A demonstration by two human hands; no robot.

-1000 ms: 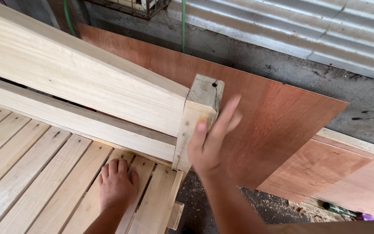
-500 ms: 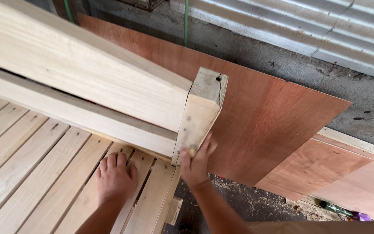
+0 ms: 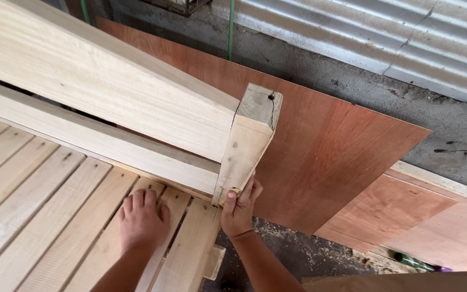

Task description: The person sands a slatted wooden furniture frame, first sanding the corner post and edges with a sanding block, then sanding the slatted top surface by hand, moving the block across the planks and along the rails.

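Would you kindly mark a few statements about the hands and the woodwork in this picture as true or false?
1. The left hand lies flat on the pale wooden slats. True.
2. The right hand grips the top of the upright post. False: it is at the post's lower end.
3. A reddish plywood sheet leans behind the post. True.
4. The wall behind is brick. False: it is corrugated metal above grey concrete.
5. Both hands hold hammers. False: neither holds a hammer.
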